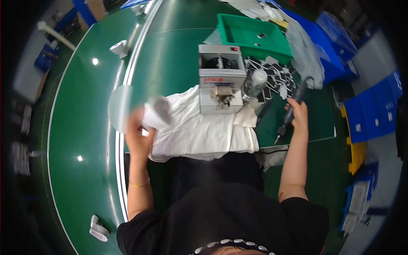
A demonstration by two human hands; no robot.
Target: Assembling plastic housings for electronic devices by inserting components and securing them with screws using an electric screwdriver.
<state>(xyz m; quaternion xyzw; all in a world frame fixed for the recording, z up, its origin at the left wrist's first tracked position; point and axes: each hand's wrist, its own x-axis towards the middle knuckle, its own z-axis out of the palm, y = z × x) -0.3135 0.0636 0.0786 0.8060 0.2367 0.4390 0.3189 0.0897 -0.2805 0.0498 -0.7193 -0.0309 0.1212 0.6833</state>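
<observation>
My left hand (pixel 139 132) is closed around a white plastic part (pixel 155 114), smeared by motion, above the left edge of a white cloth (pixel 208 136). A pale round disc shape (pixel 118 109) shows beside that hand; whether it belongs to the part I cannot tell. On the right, my right hand (pixel 298 113) grips a dark electric screwdriver (pixel 290 117), its bit pointing down toward the near edge of the table. Between the hands, a grey screw feeder (pixel 221 78) stands at the back of the cloth.
Small black and white pieces (pixel 276 74) lie heaped right of the feeder, beside a clear bottle (pixel 253 85). Behind them sits a green tray (pixel 255 36). Left runs a green conveyor (pixel 85 127) carrying white parts (pixel 120 49). Blue bins (pixel 374 110) stand far right.
</observation>
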